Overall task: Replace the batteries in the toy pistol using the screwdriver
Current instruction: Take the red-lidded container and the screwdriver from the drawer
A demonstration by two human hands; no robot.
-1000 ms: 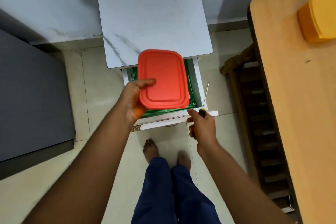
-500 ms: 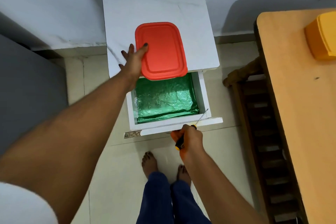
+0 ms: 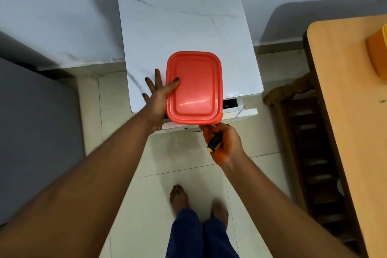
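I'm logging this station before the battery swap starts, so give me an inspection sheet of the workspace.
Surface: white marble-look cabinet top, bare apart from the box.
Job's things: screwdriver in the right hand; toy pistol and batteries nothing seen.
Clutter: red lidded box over the cabinet's front edge; yellow item on the wooden table.
Hands: left hand holds the box's left side; right hand is closed on the screwdriver handle.
Cables: nothing seen.
Surroundings: drawer nearly closed; tiled floor, bare feet, wooden chair.
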